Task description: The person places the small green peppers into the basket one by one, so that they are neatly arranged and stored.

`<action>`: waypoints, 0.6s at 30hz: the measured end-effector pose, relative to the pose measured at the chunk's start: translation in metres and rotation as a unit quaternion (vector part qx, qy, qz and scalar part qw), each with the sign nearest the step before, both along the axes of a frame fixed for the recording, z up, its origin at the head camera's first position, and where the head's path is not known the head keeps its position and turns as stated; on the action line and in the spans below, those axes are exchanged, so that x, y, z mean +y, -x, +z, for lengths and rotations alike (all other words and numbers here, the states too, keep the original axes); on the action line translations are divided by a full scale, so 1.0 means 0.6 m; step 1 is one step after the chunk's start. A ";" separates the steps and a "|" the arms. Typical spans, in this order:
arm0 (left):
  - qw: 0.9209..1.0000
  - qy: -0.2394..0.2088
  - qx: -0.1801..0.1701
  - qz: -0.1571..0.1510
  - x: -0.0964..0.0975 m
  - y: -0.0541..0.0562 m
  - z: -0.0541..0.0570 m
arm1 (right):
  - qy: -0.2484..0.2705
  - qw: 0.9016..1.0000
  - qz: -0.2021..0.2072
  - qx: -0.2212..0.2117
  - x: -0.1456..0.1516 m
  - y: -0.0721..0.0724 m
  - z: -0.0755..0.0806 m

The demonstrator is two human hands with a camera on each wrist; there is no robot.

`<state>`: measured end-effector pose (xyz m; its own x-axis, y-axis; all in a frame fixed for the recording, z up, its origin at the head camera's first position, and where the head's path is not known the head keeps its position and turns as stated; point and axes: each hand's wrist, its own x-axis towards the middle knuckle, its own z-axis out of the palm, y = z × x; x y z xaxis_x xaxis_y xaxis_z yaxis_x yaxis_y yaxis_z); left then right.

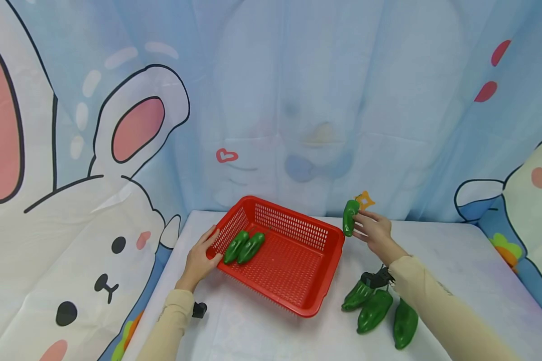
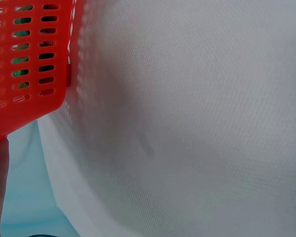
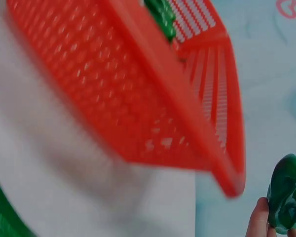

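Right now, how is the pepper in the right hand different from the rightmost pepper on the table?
The held pepper is up in the right hand; the rightmost pepper lies on the table, untouched.
The held pepper is near a corner of the basket; the rightmost pepper lies closer to the person, with two more peppers beside it.
Both are green and shiny.

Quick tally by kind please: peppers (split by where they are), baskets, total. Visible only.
Green peppers inside the red basket: 2
Green pepper in the right hand: 1
Loose green peppers on the white tabletop: 3
Red basket: 1
Total: 7 (6 peppers, 1 basket)
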<state>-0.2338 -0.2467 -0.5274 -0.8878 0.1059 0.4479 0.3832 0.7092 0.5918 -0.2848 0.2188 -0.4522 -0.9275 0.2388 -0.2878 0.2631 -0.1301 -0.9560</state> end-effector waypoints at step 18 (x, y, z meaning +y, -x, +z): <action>1.000 0.011 0.008 -0.007 -0.006 0.004 -0.005 | 0.046 0.997 0.060 0.017 -0.118 0.000 0.009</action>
